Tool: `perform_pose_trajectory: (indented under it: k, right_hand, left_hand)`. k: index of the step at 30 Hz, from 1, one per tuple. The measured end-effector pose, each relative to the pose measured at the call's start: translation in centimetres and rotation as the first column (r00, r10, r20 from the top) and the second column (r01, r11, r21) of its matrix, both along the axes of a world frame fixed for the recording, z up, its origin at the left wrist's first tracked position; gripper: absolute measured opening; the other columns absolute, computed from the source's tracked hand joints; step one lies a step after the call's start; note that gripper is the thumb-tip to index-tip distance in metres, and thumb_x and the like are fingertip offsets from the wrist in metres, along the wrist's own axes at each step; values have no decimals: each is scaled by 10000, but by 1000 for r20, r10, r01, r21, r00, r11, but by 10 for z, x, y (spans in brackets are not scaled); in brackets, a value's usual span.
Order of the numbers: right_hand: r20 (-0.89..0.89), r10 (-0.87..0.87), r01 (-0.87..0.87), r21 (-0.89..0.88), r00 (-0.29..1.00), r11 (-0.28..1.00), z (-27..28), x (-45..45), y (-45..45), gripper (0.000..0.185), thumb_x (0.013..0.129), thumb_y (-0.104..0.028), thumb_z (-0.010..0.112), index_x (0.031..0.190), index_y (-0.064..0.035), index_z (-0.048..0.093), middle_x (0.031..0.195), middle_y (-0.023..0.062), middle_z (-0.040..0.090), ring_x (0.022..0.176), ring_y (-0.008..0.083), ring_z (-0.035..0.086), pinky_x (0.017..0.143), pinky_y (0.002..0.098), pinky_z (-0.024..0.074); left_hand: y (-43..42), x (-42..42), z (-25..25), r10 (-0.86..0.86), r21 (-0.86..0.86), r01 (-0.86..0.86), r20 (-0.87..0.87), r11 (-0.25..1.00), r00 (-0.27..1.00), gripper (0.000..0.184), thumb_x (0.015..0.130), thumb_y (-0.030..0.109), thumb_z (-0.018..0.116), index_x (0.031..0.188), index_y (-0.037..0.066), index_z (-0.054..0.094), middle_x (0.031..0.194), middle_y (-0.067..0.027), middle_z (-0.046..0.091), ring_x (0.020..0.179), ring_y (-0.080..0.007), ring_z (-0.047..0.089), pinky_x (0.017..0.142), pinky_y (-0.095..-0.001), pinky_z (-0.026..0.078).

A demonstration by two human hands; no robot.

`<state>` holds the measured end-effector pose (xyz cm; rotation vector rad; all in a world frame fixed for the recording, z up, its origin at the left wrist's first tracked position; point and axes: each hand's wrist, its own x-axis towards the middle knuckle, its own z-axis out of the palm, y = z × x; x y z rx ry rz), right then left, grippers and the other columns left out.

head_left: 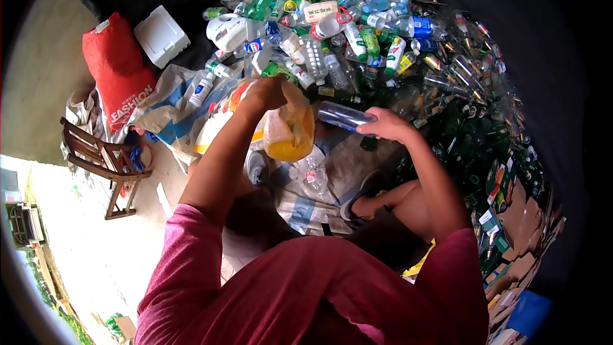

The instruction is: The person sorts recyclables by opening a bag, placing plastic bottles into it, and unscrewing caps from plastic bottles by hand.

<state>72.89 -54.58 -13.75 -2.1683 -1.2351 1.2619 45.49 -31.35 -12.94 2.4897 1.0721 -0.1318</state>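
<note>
My left hand (pixel 267 94) is closed round the top of a translucent plastic bag (pixel 281 126) with a yellow-orange lower part; I cannot make out what is inside. In my right hand (pixel 386 124) is a clear plastic bottle (pixel 345 117), held by one end and lying nearly level. The bottle's other end points left, close to the bag. Below them, between my feet, a clear crumpled bottle (pixel 314 177) lies on a white and blue woven sheet (pixel 303 209).
A large heap of plastic bottles (pixel 314 54) rises ahead, with dark green bottles (pixel 440 147) to the right. Flattened cardboard (pixel 520 220) is piled at far right. On the left stand a wooden chair (pixel 105 156), a red sack (pixel 115 64) and a white foam box (pixel 161 36).
</note>
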Motion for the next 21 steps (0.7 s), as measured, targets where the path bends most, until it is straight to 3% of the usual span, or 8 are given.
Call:
perform_pose_trajectory:
  k: [5, 6, 9, 11, 17, 19, 20, 21]
  right_hand:
    - [-22, 54, -54, -25, 998, 998, 20, -39, -26, 598, 724, -381, 848, 1143, -5, 646, 1053, 154, 703, 939, 249, 677, 829, 357, 518]
    - [248, 157, -142, -76, 956, 987, 29, -47, -23, 589, 718, -407, 830, 1106, 0, 657, 1071, 202, 697, 976, 325, 680, 842, 401, 523]
    - [422, 151, -148, -39, 894, 988, 31, -50, -16, 563, 729, -428, 803, 1075, -4, 669, 1098, 222, 688, 1019, 378, 662, 860, 440, 523]
    - [376, 126, -116, -47, 918, 992, 15, -38, -15, 556, 740, -451, 801, 1006, 13, 649, 1023, 204, 699, 972, 380, 668, 812, 435, 520]
    - [299, 182, -176, -47, 937, 983, 8, -40, -13, 632, 717, -520, 786, 1067, -5, 680, 1092, 215, 693, 1014, 364, 674, 859, 426, 532]
    - [179, 104, -111, 26, 978, 994, 20, -41, -13, 630, 727, -527, 786, 1058, -1, 681, 1045, 226, 700, 972, 344, 685, 825, 414, 528]
    - [149, 93, -110, 114, 985, 987, 21, -36, -14, 620, 736, -524, 786, 1051, 0, 682, 987, 213, 707, 900, 316, 693, 779, 399, 530]
    - [122, 82, -106, 199, 989, 974, 23, -31, -15, 610, 745, -521, 786, 1043, 1, 684, 928, 200, 715, 828, 289, 702, 733, 384, 532]
  left_hand:
    - [-42, 17, -16, -79, 28, 87, -211, 996, 974, 429, 807, 206, 634, 1227, 120, 637, 1161, -163, 700, 1076, -339, 681, 881, -442, 546]
    - [-42, 19, -29, -93, 17, 99, -219, 995, 971, 428, 810, 206, 635, 1230, 126, 637, 1166, -159, 699, 1077, -338, 680, 880, -441, 546]
    - [-57, 19, -40, -90, -5, 91, -245, 996, 965, 442, 807, 231, 668, 1239, 141, 635, 1160, -147, 701, 1080, -330, 678, 883, -440, 542]
    - [-64, 22, -39, -78, -12, 77, -235, 997, 969, 457, 798, 263, 701, 1234, 146, 630, 1117, -140, 714, 1081, -314, 680, 901, -428, 532]
    - [-81, 47, -17, -155, 66, 181, -288, 981, 945, 740, 736, 350, 775, 1391, 142, 500, 1460, -213, 441, 1312, -373, 497, 1029, -451, 456]
    - [-93, 52, -12, -495, -1, 512, 258, 859, 830, 898, 699, 367, 837, 1468, 157, 425, 1446, -212, 450, 1345, -380, 445, 1081, -444, 412]
    - [-101, 58, -10, -462, -145, 512, 279, 847, 842, 1009, 659, 367, 872, 1513, 171, 371, 1469, -185, 437, 1279, -403, 503, 1076, -445, 426]
    - [-110, 62, -4, -456, -131, 514, 314, 848, 832, 893, 686, 368, 864, 1440, 150, 439, 1370, -217, 534, 1233, -399, 546, 1037, -454, 451]
